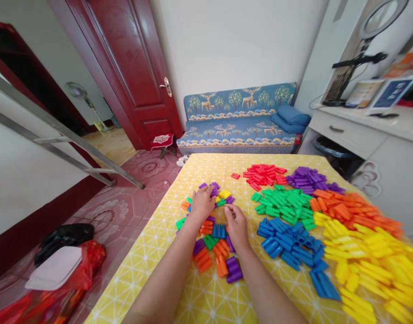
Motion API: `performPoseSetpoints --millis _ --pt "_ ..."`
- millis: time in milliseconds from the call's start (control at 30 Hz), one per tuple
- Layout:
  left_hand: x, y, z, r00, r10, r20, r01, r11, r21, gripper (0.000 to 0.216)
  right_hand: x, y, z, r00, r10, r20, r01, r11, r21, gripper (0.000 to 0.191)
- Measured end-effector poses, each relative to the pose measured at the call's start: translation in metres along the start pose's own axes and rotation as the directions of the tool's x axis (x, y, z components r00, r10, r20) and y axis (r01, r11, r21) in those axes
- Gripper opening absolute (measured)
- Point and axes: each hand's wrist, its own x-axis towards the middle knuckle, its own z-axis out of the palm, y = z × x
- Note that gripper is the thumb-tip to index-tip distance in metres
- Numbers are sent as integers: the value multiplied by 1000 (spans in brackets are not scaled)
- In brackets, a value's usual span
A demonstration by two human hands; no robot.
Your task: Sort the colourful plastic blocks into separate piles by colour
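Observation:
My left hand (204, 201) reaches over a mixed pile of small plastic building blocks, fingers stretched out and at purple blocks (214, 191). Close by on its right lie a yellow block (224, 194) and a green block (221, 203). My right hand (236, 221) is at the right side of this pile with fingers curled together; whether they hold something I cannot make out. Between and below my wrists are a blue block (219, 231), an orange block (203, 261), a green block (210, 242) and a purple block (234, 270). My forearms hide part of the pile.
Sorted heaps of red (264, 175), purple (307, 180), green (285, 202), blue (290, 240), orange (348, 209) and yellow blocks (371, 261) cover the right of the yellow tablecloth (132, 288). A blue sofa (233, 128) stands beyond; a metal ladder (74, 146) leans at left.

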Motion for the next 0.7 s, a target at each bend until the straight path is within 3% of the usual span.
performPoseSetpoints --millis 133,333,467,700 --pt "23 -9 14 993 -56 100 53 998 33 45 -5 -1 -5 1000 3 15 -4 998 67 30" --pt "27 -13 22 988 -110 109 103 992 68 42 -5 -4 0 999 2 34 -3 1000 29 27" --pt "25 -10 24 996 -73 53 68 993 100 46 -5 -7 3 1000 -3 30 2 1000 18 25" --pt "36 -3 22 976 1 219 -30 991 130 46 -6 -6 4 999 -29 25 29 999 -18 22"
